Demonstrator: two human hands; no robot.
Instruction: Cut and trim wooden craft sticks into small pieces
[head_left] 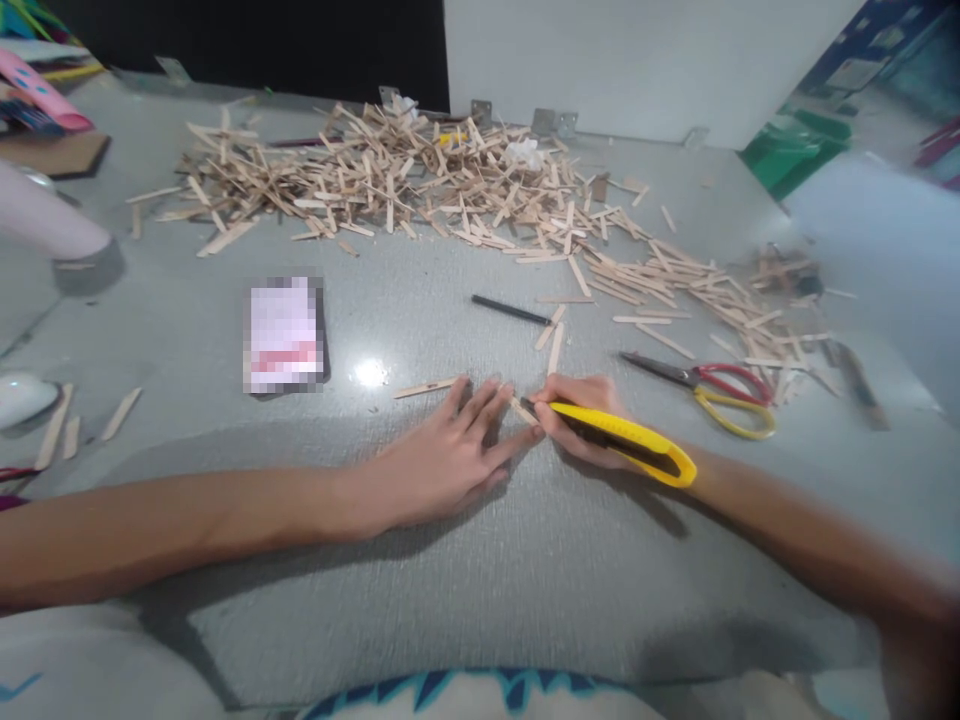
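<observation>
My left hand (457, 450) lies on the grey table with its fingers spread, pressing a short wooden craft stick (523, 410) against the surface. In my right hand (581, 415) is a yellow box cutter (630, 438), its blade end at that stick close to my left fingertips. Another craft stick (426, 388), with a dark mark on it, sticks out beyond my left fingers. Just past my right hand lies one more stick (556, 347). A thin black pen-like rod (511, 310) rests farther out.
A big heap of craft sticks (390, 185) spreads along the back and right. Scissors (701, 390) with red and yellow handles lie right of my right hand. A blurred-out box (283, 335) sits at left, with a white mouse (22, 398) farther left. A green bin (795, 150) stands beyond.
</observation>
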